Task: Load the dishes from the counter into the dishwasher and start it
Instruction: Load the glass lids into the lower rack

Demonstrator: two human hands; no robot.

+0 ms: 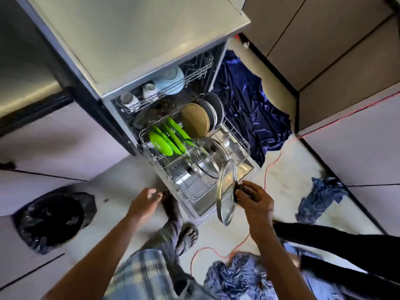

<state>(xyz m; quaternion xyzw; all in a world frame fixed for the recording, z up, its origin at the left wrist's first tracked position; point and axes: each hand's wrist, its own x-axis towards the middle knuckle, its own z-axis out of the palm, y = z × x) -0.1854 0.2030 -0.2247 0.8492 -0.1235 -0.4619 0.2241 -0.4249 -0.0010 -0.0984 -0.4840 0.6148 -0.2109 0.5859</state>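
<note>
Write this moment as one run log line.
right hand grips glass lid by knob, near lower rack | left hand open, empty | rack pulled out, partly loaded

Plates (171, 137) stand in the lower rack (194, 191), cups (149, 89) above.

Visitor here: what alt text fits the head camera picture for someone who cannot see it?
Seen from above, a person's right hand holds a glass lid by its knob at the front of the pulled-out lower rack of an open dishwasher, which holds green plates; the left hand hangs open.
</note>
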